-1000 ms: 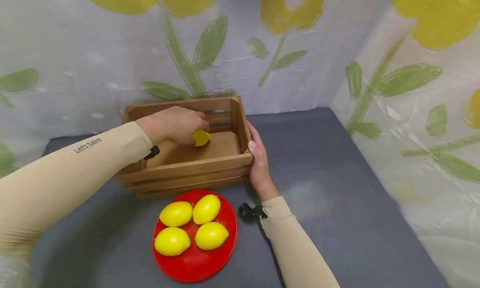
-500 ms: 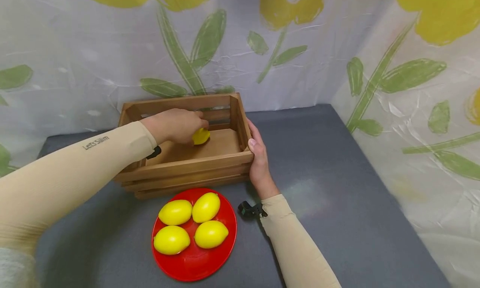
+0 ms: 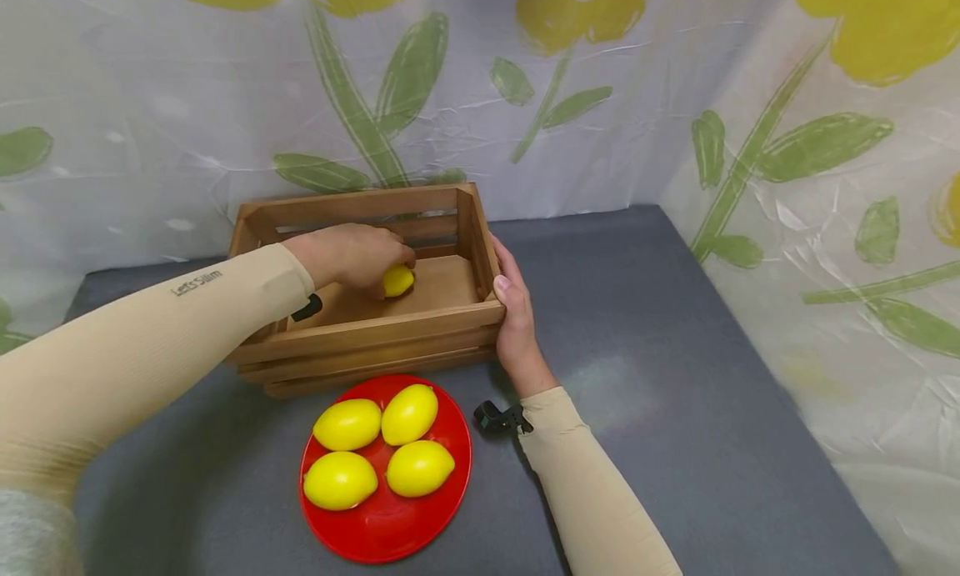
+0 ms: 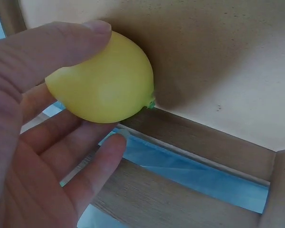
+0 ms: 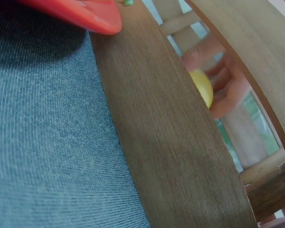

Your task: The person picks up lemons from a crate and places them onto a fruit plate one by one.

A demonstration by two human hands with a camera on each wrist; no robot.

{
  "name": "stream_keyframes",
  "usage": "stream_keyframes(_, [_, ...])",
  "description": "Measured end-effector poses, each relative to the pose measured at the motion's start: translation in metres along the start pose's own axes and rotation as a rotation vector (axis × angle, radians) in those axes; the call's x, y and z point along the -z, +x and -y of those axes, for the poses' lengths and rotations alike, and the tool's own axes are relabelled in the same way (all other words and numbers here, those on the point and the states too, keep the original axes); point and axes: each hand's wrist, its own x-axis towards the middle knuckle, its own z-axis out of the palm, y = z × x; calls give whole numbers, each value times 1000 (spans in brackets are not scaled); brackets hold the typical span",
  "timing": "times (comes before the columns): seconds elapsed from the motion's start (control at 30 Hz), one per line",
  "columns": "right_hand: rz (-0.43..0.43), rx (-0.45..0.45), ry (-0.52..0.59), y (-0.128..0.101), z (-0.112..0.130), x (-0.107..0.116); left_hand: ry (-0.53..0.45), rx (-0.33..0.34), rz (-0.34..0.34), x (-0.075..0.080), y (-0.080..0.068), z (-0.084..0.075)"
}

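Note:
Inside the slatted wooden crate [image 3: 375,338], my left hand [image 3: 352,255] holds a yellow lemon [image 3: 398,281] low over the bottom. In the left wrist view the thumb lies across the top of this lemon [image 4: 107,80], with fingers beneath it; a small green stem tip shows. My right hand [image 3: 517,322] grips the crate's right end, its thumb at the front corner and fingers along the outer side. Through the slats, the right wrist view shows part of the same lemon [image 5: 203,87] and the left hand's fingers.
A red plate [image 3: 382,530] with several lemons [image 3: 341,480] stands just in front of the crate on a dark grey table [image 3: 637,409]. Behind is a flower-painted sheet [image 3: 585,151], close to the crate's back. A black wrist camera [image 3: 498,418] sits beside the plate.
My left hand has shifted slightly with the lemon, which now shows more fully and sits a little lower in the crate. The right hand keeps its grip on the crate.

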Motion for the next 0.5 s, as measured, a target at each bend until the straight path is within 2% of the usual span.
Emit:
stream_keyframes(0.2, [7, 4, 3, 1, -1, -3, 4, 11, 10, 1, -4, 3])
stream_keyframes(0.5, [-2, -10, 32, -1, 2, -2, 10, 9, -33, 21, -25, -1])
